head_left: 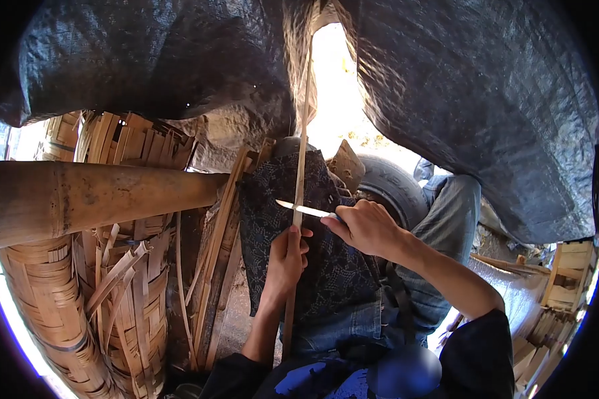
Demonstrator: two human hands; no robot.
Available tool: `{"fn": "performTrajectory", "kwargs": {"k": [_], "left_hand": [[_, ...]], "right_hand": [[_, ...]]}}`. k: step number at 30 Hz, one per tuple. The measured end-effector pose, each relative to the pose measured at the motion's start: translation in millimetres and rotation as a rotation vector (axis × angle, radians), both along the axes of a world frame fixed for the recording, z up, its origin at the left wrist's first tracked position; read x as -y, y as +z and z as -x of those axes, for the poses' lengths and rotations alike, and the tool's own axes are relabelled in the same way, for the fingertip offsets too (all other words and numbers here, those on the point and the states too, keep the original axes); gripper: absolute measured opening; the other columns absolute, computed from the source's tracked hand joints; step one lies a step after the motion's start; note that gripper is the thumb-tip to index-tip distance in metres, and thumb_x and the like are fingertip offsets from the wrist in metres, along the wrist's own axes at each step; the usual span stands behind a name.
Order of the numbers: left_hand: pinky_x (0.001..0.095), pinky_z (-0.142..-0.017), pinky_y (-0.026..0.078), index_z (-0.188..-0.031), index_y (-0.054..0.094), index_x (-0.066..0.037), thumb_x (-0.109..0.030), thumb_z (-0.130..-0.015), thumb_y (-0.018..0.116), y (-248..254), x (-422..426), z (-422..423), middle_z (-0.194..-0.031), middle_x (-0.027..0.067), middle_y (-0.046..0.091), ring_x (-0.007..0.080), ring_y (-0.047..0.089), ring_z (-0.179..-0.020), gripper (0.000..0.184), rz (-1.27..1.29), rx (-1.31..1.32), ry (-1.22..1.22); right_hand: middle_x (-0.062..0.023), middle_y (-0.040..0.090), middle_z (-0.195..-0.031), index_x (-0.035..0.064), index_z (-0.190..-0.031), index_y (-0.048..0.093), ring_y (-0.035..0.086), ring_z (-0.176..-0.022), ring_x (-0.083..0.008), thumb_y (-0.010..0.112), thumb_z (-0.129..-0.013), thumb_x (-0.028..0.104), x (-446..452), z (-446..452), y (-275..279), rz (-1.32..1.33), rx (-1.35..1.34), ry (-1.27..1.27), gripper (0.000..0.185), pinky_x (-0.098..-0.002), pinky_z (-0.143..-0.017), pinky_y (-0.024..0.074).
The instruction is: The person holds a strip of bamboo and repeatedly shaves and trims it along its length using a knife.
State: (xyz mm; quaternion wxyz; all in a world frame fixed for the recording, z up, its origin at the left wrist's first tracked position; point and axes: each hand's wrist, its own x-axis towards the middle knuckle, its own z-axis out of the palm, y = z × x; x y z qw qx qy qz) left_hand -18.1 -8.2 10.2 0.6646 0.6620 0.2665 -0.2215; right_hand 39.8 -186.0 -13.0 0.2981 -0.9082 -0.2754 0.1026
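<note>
My left hand (287, 261) is closed around a long, thin bamboo strip (302, 163), which runs upright past the patterned dark cloth (266, 219) on my lap. In my right hand (371, 228) is a knife (306, 209), its handle wrapped by the fingers. The blade points left and crosses the strip just above my left hand. Toward my body, the strip's lower end continues below the left fist. How deep the blade sits in the strip, if at all, I cannot tell.
A thick bamboo pole (113, 199) juts in from the left above woven bamboo baskets (46, 292). Split bamboo pieces (214, 286) lean beside my left arm. A tire (396, 186) lies ahead, and dark tarpaulin (472, 100) hangs overhead. Wooden crates (569, 272) stand at far right.
</note>
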Motion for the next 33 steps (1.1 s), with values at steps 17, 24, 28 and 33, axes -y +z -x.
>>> {"fn": "performTrajectory", "kwargs": {"k": [17,24,28,33], "left_hand": [[0.0197,-0.038,0.021,-0.089,0.049,-0.006,-0.036,-0.099,0.035,-26.2,6.8,17.4,-0.061,-0.0061,0.035,0.0011,0.026,-0.043,0.034,0.007,0.089,-0.056],[0.0199,-0.038,0.024,-0.092,0.051,-0.003,-0.037,-0.099,0.031,-6.8,-13.4,2.0,-0.06,-0.0041,0.037,0.0024,0.029,-0.042,0.041,0.193,-0.092,0.009],[0.0199,-0.038,0.024,-0.092,0.052,-0.002,-0.037,-0.1,0.029,-3.6,-13.9,0.0,-0.06,-0.0042,0.037,0.0027,0.029,-0.042,0.042,0.214,-0.113,-0.011],[0.0203,-0.038,0.026,-0.089,0.053,-0.002,-0.032,-0.1,0.03,-8.8,-6.3,2.3,-0.059,-0.0034,0.038,0.0032,0.032,-0.043,0.039,0.06,-0.05,-0.025]], "right_hand": [[-0.0144,0.053,-0.047,0.0008,-0.063,0.055,0.056,-0.041,-0.023,0.043,-0.096,0.034,-8.5,-60.5,-10.5,0.187,-0.166,-0.24,0.048,-0.035,-0.036,0.0432],[-0.006,0.042,-0.039,0.0016,-0.061,0.053,0.038,-0.03,-0.0154,0.047,-0.095,0.03,0.9,-57.4,-13.5,-0.265,0.03,-0.104,0.044,-0.0325,-0.031,0.0284],[-0.0119,0.044,-0.04,0.0021,-0.06,0.051,0.044,-0.031,-0.0236,0.051,-0.093,0.029,2.6,-13.0,-10.7,-0.279,-0.067,-0.009,0.043,-0.0378,-0.034,0.0325],[-0.0137,0.049,-0.043,0.0032,-0.057,0.051,0.053,-0.037,-0.0266,0.05,-0.092,0.037,-0.3,-4.2,-23.7,-0.073,-0.054,-0.001,0.049,-0.0376,-0.037,0.0438]]}}
